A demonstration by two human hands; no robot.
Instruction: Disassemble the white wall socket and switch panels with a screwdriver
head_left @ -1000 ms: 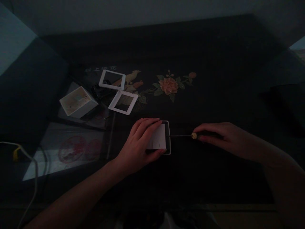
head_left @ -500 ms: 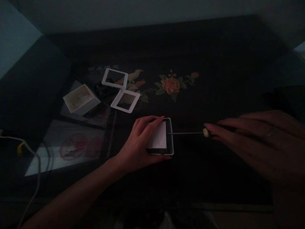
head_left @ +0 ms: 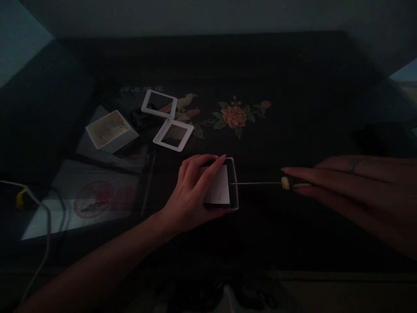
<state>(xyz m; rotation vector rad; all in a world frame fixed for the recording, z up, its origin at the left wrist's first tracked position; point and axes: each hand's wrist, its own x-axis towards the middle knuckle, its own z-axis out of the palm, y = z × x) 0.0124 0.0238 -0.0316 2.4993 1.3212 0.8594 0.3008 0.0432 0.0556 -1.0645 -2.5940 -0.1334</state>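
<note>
My left hand (head_left: 192, 191) is closed around a small square wall switch (head_left: 220, 187) with a pale centre panel, a dark border and a white rim. Its fingers lie over the left part of the switch, hiding it. From the right, a screwdriver (head_left: 257, 183) points level at the switch, its thin shaft ending at the dark border near the right rim; whether it sits in a screw is too dark to tell. My right hand (head_left: 348, 187) grips the yellowish screwdriver handle, fingers stretched along it.
Two white square frames (head_left: 177, 148) lie beyond my left hand, with a dark part (head_left: 141, 118) beside them. A white open box (head_left: 122, 142) stands further left, small screws (head_left: 150, 154) near it. A pale cable (head_left: 48, 230) with a yellow tag (head_left: 20, 198) runs down the left side.
My right hand has turned and shifted slightly around the screwdriver handle, its fingers now straighter. The screwdriver tip stays at the switch's right border, and my left hand still holds the switch.
</note>
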